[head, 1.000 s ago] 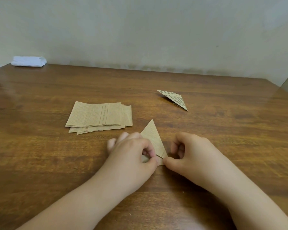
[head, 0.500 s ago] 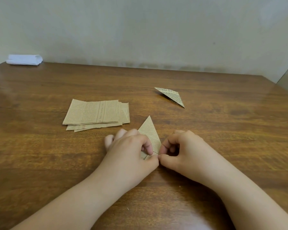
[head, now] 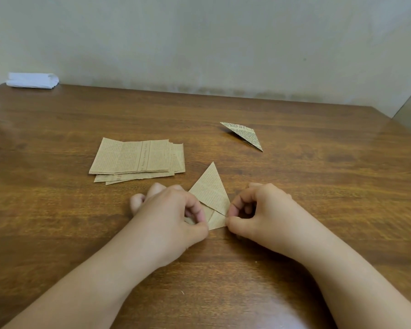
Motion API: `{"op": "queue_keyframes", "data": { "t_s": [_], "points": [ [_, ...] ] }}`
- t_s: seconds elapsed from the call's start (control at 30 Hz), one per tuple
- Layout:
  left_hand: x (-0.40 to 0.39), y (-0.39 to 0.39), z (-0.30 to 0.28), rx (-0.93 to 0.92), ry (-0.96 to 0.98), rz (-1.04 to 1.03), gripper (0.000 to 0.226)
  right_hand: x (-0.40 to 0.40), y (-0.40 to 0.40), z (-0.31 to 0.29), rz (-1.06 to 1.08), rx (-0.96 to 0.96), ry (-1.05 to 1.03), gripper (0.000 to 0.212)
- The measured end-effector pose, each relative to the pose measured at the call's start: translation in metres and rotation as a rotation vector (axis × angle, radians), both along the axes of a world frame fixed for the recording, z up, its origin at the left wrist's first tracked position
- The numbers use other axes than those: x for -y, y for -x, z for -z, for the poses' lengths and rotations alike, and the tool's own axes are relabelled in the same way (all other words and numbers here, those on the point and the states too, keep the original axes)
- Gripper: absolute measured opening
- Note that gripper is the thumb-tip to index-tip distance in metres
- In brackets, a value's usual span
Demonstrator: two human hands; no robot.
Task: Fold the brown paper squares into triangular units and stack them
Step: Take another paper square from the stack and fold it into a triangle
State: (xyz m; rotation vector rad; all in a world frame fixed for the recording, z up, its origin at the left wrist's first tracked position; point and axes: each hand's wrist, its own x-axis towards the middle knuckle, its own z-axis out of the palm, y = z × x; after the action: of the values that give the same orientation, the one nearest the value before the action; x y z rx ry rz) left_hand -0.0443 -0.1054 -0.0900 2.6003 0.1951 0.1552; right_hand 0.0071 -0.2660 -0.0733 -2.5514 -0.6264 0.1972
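Your left hand and right hand are both pinching the lower flaps of the half-folded triangular unit flat on the wooden table. Since 0.5 s ago your hands are parting, exposing the tail fold. 1 finished unit is lying beyond; the unfolded squares stack is waiting.

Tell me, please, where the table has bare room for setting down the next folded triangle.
Bare wood lies right of the finished triangle, and more behind the paper stack toward the white cloth. It is crowded between the stack, the hands and the piece being folded.
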Motion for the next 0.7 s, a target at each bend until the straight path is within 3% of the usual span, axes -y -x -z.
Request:
{"op": "queue_keyframes", "data": {
  "t_s": [0.17, 0.7],
  "points": [
    [0.0, -0.002, 0.002, -0.013, 0.021, -0.01, 0.012, -0.009, 0.001, 0.005, -0.007, 0.058, 0.002, 0.02],
    [-0.003, -0.001, 0.002, -0.011, 0.071, 0.002, 0.015, 0.005, -0.002, -0.005, 0.084, -0.101, 0.016, 0.008]
  ]
}}
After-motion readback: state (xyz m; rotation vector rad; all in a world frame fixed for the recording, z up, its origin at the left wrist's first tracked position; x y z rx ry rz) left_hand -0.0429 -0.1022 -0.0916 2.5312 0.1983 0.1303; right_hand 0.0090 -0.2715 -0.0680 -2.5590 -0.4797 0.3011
